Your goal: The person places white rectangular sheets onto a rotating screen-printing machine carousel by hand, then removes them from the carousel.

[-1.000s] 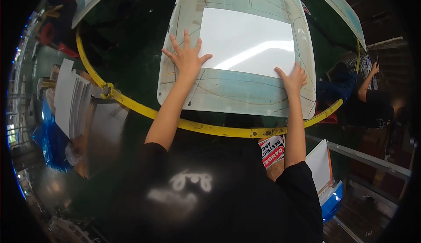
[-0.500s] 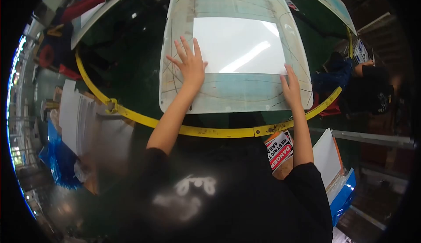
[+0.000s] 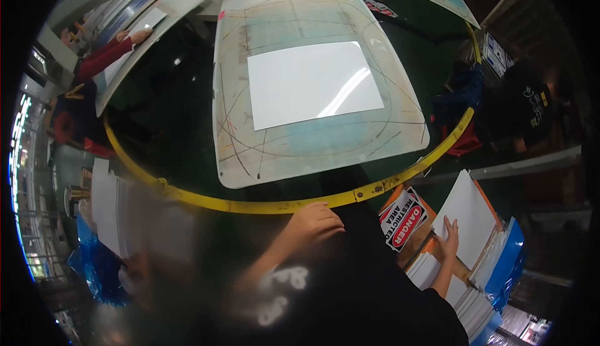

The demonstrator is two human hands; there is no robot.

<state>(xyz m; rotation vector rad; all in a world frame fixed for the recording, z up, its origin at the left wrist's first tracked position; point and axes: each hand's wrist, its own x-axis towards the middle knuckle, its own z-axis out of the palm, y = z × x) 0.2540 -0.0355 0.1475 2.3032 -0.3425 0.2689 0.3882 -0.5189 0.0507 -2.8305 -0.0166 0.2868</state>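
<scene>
The right hand lies flat, fingers spread, on a stack of smooth white sheets. The left hand curls loosely against the yellow curved rail, gripping nothing. Beyond it, a glossy white sheet lies untouched on the scuffed rounded board.

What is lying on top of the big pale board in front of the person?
One white sheet lies flat on the pale board, slightly skewed. Around it the board shows drawn lines and bluish stains. Neither hand touches it. Whatever lies under the sheet is covered.
</scene>
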